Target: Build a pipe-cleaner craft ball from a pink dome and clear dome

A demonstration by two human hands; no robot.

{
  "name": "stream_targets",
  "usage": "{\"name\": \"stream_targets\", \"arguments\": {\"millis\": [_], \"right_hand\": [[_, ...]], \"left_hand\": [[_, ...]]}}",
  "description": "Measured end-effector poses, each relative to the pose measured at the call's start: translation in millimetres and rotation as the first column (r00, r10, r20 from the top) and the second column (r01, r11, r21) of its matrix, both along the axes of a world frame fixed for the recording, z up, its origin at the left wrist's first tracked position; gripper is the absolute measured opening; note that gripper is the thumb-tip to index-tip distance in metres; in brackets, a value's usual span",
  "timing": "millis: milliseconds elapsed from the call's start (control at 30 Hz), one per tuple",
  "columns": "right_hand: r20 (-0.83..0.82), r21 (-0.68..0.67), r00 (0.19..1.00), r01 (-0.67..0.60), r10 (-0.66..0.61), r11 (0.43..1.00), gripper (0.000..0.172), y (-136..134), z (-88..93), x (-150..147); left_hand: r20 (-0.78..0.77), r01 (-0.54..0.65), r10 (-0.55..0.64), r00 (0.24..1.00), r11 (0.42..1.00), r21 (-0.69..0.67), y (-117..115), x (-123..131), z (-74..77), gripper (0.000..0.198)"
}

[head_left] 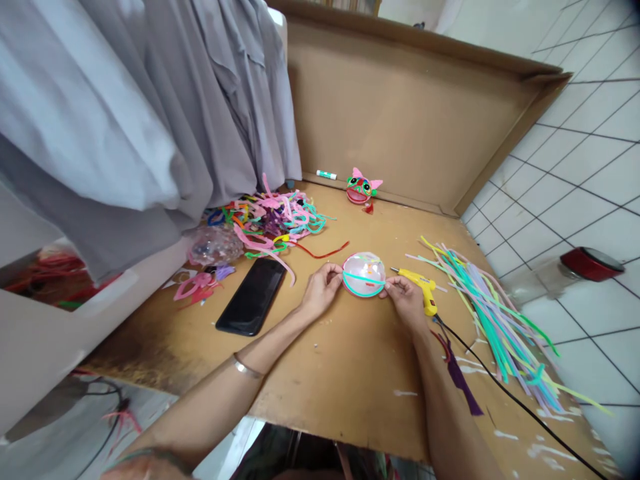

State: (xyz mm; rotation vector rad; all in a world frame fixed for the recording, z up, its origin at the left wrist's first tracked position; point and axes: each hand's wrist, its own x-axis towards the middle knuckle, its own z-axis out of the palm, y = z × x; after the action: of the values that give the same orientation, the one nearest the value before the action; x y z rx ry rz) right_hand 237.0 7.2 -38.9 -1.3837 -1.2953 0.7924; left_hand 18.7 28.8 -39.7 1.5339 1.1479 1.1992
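Note:
A clear round plastic ball [367, 267] with teal pipe cleaner across its middle and along its lower edge is held between my two hands. At its left side, my left hand [323, 290] has its fingers closed on the teal strip's end. My right hand [404, 300] pinches the other end at the ball's right side. Just right of that hand lies a yellow glue gun [424, 287] with a black cable. A red pipe cleaner [323, 255] rests on the table behind my left hand.
A black phone [251, 297] and a tangled pipe cleaner pile [280, 217] are at left. Long pastel pipe cleaners [485, 313] spread at right. A decorated animal-face ball [361, 189] and a glue stick [327, 175] stand near the cardboard wall [390, 113]. Grey cloth [200, 100] hangs at left.

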Motion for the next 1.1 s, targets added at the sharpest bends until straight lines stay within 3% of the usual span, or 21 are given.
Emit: {"name": "stream_targets", "arguments": {"millis": [200,633,1100], "right_hand": [[0.0,-0.012,1.0,-0.005,0.005,1.0,0.033,-0.1,0.6,1.5],[-0.03,0.005,1.0,-0.002,0.002,1.0,0.025,0.2,-1.6,-1.1],[-0.024,0.025,1.0,0.002,-0.001,1.0,0.033,1.5,-1.6,1.6]], "left_hand": [[-0.017,0.003,-0.003,1.0,1.0,-0.01,-1.3,0.3,4.6,0.014],[-0.015,0.001,-0.001,1.0,1.0,0.019,1.1,-0.5,-1.2,0.012],[-0.069,0.007,-0.004,0.998,0.999,0.038,2.3,-1.2,-2.7,0.013]]}}
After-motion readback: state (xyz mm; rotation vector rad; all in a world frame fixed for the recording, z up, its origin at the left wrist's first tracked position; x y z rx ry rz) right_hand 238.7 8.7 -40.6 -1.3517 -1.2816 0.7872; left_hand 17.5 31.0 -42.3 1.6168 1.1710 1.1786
